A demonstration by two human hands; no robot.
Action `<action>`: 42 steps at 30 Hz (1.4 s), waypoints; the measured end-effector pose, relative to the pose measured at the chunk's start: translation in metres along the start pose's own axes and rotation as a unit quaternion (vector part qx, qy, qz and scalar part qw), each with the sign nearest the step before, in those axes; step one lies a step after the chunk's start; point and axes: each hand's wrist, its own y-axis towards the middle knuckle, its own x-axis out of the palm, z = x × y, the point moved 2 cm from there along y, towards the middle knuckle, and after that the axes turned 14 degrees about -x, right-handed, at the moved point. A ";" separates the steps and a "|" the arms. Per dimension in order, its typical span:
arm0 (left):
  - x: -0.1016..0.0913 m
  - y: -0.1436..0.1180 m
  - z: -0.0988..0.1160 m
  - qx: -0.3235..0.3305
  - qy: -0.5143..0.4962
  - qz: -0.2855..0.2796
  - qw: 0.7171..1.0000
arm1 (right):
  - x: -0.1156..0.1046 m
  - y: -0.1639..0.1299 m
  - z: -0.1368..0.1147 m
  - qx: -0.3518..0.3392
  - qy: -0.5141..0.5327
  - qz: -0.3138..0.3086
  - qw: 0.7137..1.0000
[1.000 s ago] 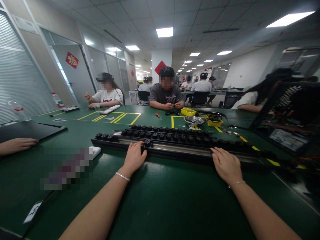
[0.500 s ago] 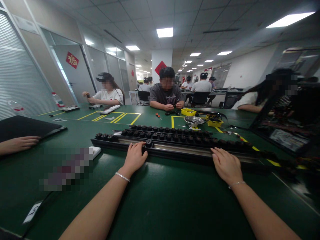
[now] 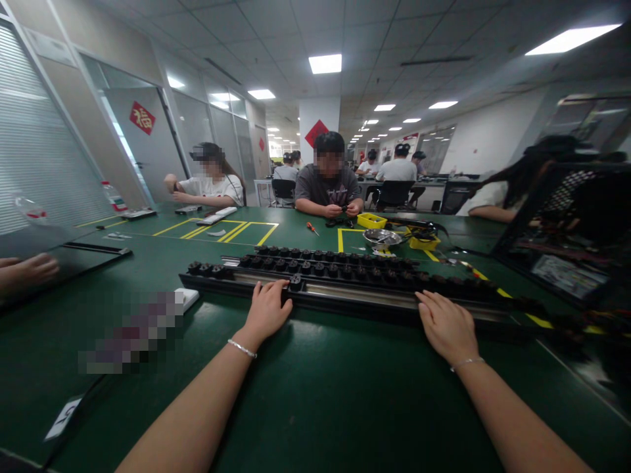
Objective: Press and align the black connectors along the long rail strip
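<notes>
A long black power track [image 3: 365, 297] with a bare metallic channel lies crosswise before me on the green table. My left hand [image 3: 269, 307] rests on its near side, index fingertip against a small round black socket module [image 3: 296, 282] seated on the channel. The thumb is apart from the fingers, down by the track's front wall. Farther right, my right hand [image 3: 447, 323] lies with outstretched fingers on the track's near edge, holding nothing. At the track's left end sit several more modules [image 3: 206, 269]. Behind stand more tracks filled with rows of modules [image 3: 319, 269].
A white-ended strip [image 3: 186, 301], partly pixelated, lies left. Behind the tracks are a metal bowl [image 3: 382, 239], yellow bins [image 3: 371, 221] and an orange screwdriver [image 3: 310, 227]. A co-worker's hand [image 3: 37, 272] is at the left edge; a black frame [image 3: 513, 230] stands right.
The socket module by my left hand has shifted slightly right, the hand along with it. My right hand stays put. At left, a co-worker's hand has drawn back and the dark panel there has changed position.
</notes>
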 end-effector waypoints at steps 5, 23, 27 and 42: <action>0.001 0.001 0.000 0.003 0.001 -0.003 1.000 | -0.001 0.000 0.000 0.000 0.000 -0.006 1.000; 0.002 -0.001 0.003 0.029 0.016 -0.006 0.999 | 0.000 -0.001 0.000 0.000 0.001 0.001 1.000; 0.002 -0.001 0.004 0.030 0.017 -0.008 0.999 | 0.001 0.000 0.000 0.006 -0.001 -0.006 1.000; -0.001 -0.003 0.009 0.048 0.032 -0.034 0.998 | 0.003 0.000 0.001 0.010 0.003 0.004 1.000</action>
